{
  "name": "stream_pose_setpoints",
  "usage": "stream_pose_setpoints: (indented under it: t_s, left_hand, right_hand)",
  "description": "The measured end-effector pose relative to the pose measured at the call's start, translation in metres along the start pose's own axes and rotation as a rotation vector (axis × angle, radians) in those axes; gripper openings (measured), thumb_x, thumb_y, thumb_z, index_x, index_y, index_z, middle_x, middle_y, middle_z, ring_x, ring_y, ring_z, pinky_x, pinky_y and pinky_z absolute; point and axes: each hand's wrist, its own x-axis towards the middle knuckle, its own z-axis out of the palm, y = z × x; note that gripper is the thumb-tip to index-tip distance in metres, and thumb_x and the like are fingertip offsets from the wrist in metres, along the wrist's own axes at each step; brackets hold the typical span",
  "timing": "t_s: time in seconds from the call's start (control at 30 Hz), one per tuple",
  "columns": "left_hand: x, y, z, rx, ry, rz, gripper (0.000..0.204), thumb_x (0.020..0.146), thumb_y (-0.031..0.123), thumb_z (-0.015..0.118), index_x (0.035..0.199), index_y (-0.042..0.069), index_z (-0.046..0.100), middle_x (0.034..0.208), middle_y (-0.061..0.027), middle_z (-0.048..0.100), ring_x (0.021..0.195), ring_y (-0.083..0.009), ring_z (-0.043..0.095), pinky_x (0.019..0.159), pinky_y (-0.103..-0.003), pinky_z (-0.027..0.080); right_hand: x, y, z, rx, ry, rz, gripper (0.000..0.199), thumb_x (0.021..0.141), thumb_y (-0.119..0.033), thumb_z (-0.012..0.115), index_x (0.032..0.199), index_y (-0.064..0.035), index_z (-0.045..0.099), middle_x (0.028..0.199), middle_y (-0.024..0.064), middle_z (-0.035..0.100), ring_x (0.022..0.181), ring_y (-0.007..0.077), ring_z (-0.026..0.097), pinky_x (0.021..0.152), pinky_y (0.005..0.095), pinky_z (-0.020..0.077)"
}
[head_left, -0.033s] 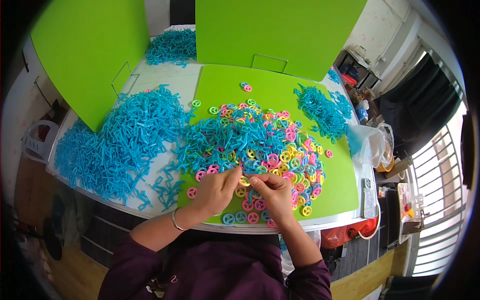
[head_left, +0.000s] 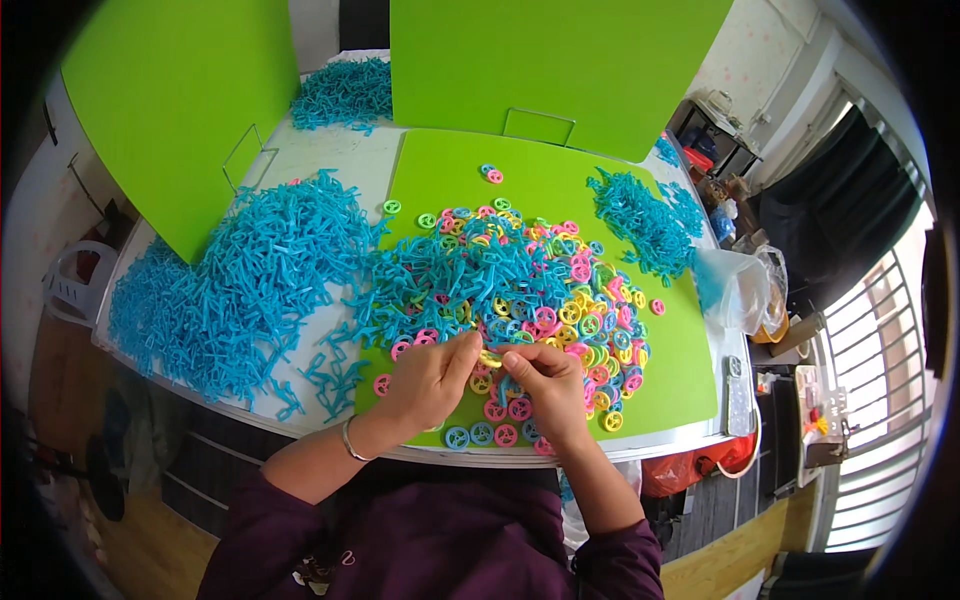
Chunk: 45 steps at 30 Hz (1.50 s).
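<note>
Nothing has shifted since the earlier picture: the heaps lie as they did and my hands stay together at the near edge. The white surface [head_left: 330,165] carries the biggest thing, a broad heap of blue plastic sticks [head_left: 240,285] on my left, spilling toward the green mat [head_left: 560,180]. Two green boards [head_left: 180,100] stand upright behind, with another blue heap [head_left: 345,92] between them. On the mat a mixed pile of small wheel-shaped rings [head_left: 545,300], pink, yellow, green and blue, lies tangled with blue sticks just beyond my fingers; a smaller blue pile [head_left: 645,215] sits at the far right, near a clear plastic bag [head_left: 740,290]. My left hand [head_left: 430,385] and right hand [head_left: 545,390] meet fingertip to fingertip, both pinched on one yellow ring [head_left: 490,358] above the mat's near edge. Loose rings [head_left: 480,435] lie under my wrists, partly hidden by them.
</note>
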Motion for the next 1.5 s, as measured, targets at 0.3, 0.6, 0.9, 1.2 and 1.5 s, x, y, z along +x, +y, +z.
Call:
stream_pose_setpoints:
  t_s: [0.3, 0.6, 0.9, 1.2, 1.5]
  left_hand:
    - [0.003, 0.008, -0.006, 0.041, 0.014, 0.374, 0.021, 0.095, 0.021, 0.056, 0.102, 0.003, 0.064, 0.075, -0.0069, 0.066, 0.052, -0.011, 0.054, 0.05, -0.025, 0.042]
    - [0.006, 0.001, -0.008, -0.315, 0.03, 0.013, 0.028, 0.097, 0.026, 0.055, 0.087, 0.0, 0.062, 0.067, -0.0037, 0.064, 0.057, -0.0063, 0.056, 0.051, -0.024, 0.044]
    - [0.007, 0.004, -0.022, 0.164, -0.48, 0.11, 0.031, 0.083, 0.037, 0.07, 0.091, 0.007, 0.066, 0.08, -0.007, 0.064, 0.07, -0.0151, 0.06, 0.062, -0.029, 0.048]
    - [-0.003, -0.018, -0.008, 0.457, -0.43, 0.478, 0.039, 0.071, 0.029, 0.077, 0.101, 0.007, 0.064, 0.094, -0.0095, 0.06, 0.097, -0.0301, 0.057, 0.084, -0.042, 0.047]
    - [0.009, -0.005, -0.013, -0.452, -0.235, -0.004, 0.02, 0.09, 0.001, 0.061, 0.109, -0.002, 0.066, 0.097, -0.0086, 0.07, 0.085, -0.0106, 0.066, 0.074, -0.024, 0.056]
  right_hand:
    - [0.003, 0.004, -0.013, 0.115, -0.005, 0.06, 0.02, 0.088, -0.002, 0.062, 0.107, 0.0026, 0.063, 0.085, 0.0058, 0.065, 0.074, 0.0154, 0.063, 0.065, 0.0267, 0.0515]
    - [-0.005, -0.002, -0.012, -0.729, -0.153, -0.728, 0.045, 0.074, 0.007, 0.066, 0.114, -0.0113, 0.067, 0.081, 0.0017, 0.051, 0.067, 0.0117, 0.052, 0.057, 0.0261, 0.0459]
    - [0.002, -0.008, -0.029, -0.834, 0.201, -0.967, 0.032, 0.073, -0.005, 0.075, 0.104, -0.0118, 0.071, 0.09, 0.0039, 0.06, 0.076, 0.0166, 0.058, 0.068, 0.0276, 0.0479]
    - [-0.005, -0.005, -0.024, -0.844, 0.11, -0.539, 0.059, 0.083, 0.0, 0.065, 0.139, -0.0036, 0.043, 0.084, 0.0111, 0.059, 0.073, 0.0236, 0.055, 0.07, 0.0307, 0.0466]
    - [-0.015, 0.011, -0.017, -0.32, 0.013, -0.224, 0.029, 0.085, -0.008, 0.071, 0.112, -0.0019, 0.063, 0.077, -0.0026, 0.06, 0.064, 0.0023, 0.047, 0.057, 0.0189, 0.0382]
